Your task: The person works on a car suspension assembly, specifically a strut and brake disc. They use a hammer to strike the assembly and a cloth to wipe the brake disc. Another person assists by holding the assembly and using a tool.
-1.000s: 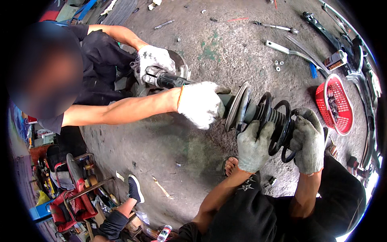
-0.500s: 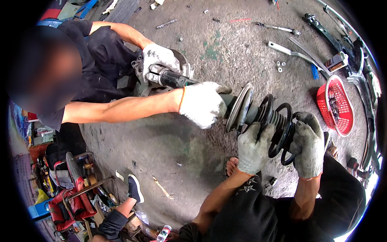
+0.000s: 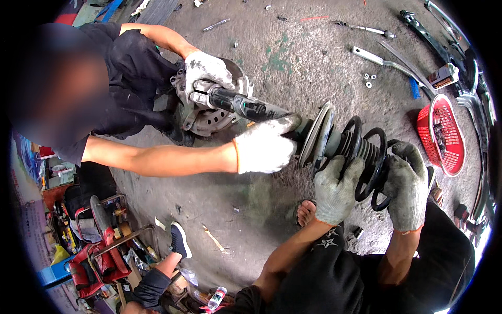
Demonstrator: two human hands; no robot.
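Observation:
A black coil spring (image 3: 375,180) sits around the ribbed dust boot of a shock absorber strut (image 3: 259,109), held nearly level above the floor. My left hand (image 3: 334,191), in a greyish work glove, grips the spring's lower side near the round metal spring seat (image 3: 316,137). My right hand (image 3: 408,183), gloved too, is closed on the spring's right end coil; its palm side is hidden. Across from me, a co-worker's gloved hand (image 3: 266,145) holds the strut beside the seat. That person's other hand (image 3: 208,70) rests on the wheel hub assembly (image 3: 212,123) at the strut's far end.
A red plastic basket (image 3: 436,112) with small dark parts stands at the right, near a can (image 3: 443,76) and long metal suspension parts (image 3: 473,99). Several nuts and rods lie on the floor. Lower left are a red-framed seat (image 3: 102,256) and another person's shoe (image 3: 180,239).
The co-worker's nearer hand has shifted slightly toward me, uncovering more of the strut tube. More of the hub assembly's disc shows. My hands keep their hold on the spring.

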